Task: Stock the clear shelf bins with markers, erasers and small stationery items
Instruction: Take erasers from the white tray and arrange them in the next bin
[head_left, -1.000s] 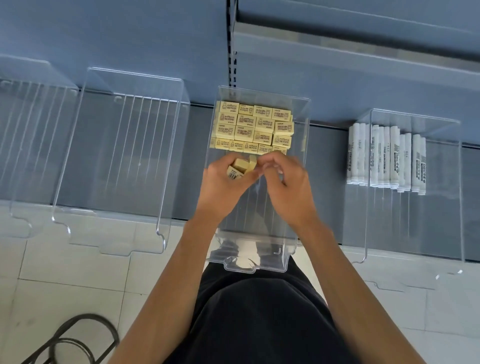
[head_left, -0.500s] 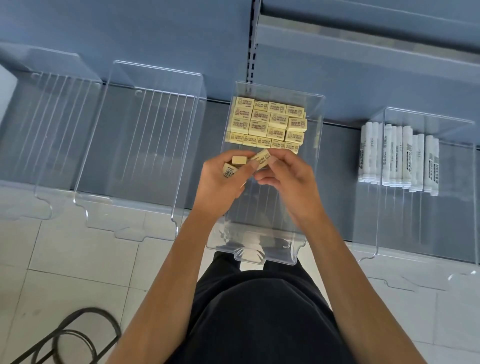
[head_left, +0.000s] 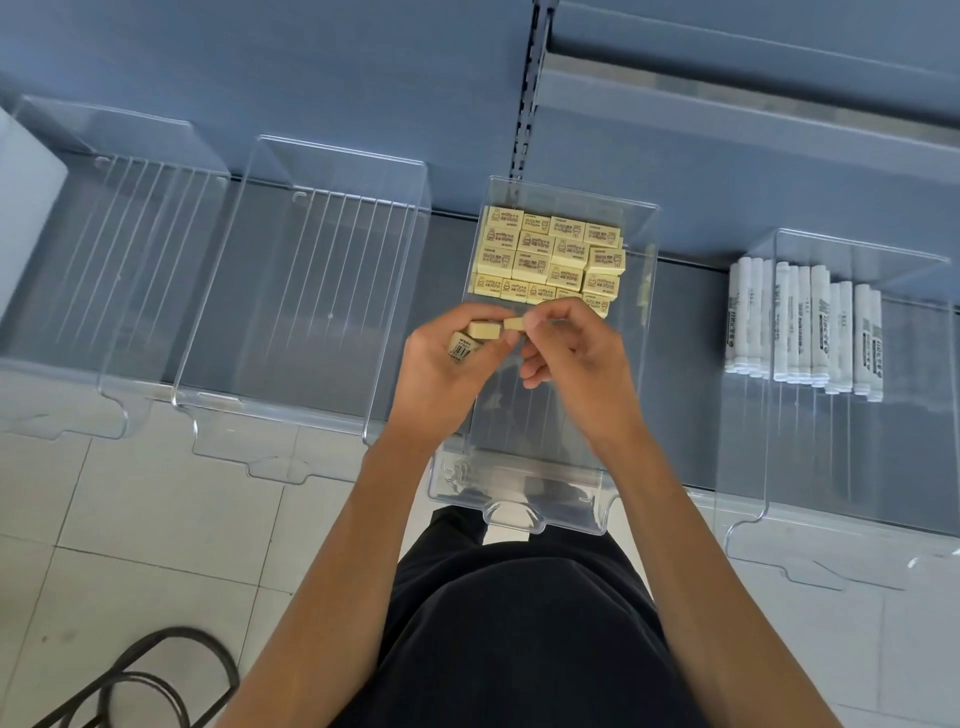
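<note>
Stocking stood partly done. The middle clear plastic bin (head_left: 649, 322) on the grey-blue shelf (head_left: 685, 332) held pale yellow block erasers (head_left: 550, 257) packed in rows at its back end, while its front half lay bare. By my reckoning that left room for several more rows. Over that bare stretch, just in front of the packed rows, both hands worked close together. The left hand (head_left: 447, 369) had its fingers curled round a few loose erasers (head_left: 480, 331), one showing a barcode. The right hand (head_left: 576, 374) pinched a single eraser (head_left: 516, 323) between thumb and forefinger, its other fingers loosely bent below and holding nothing. That single eraser touched the ones in the left hand, so it looked to be mid-transfer and not yet laid down, though which way it was passing I could not tell. To the right, well apart, a second clear plastic bin (head_left: 831, 457) held white cylindrical markers (head_left: 805, 327) lying side by side at its back, with bare floor in front of them. On the left, two ribbed clear plastic bins (head_left: 322, 322) held nothing at all — the largest share of the job, I judged, including any small stationery, none of which was in view.
</note>
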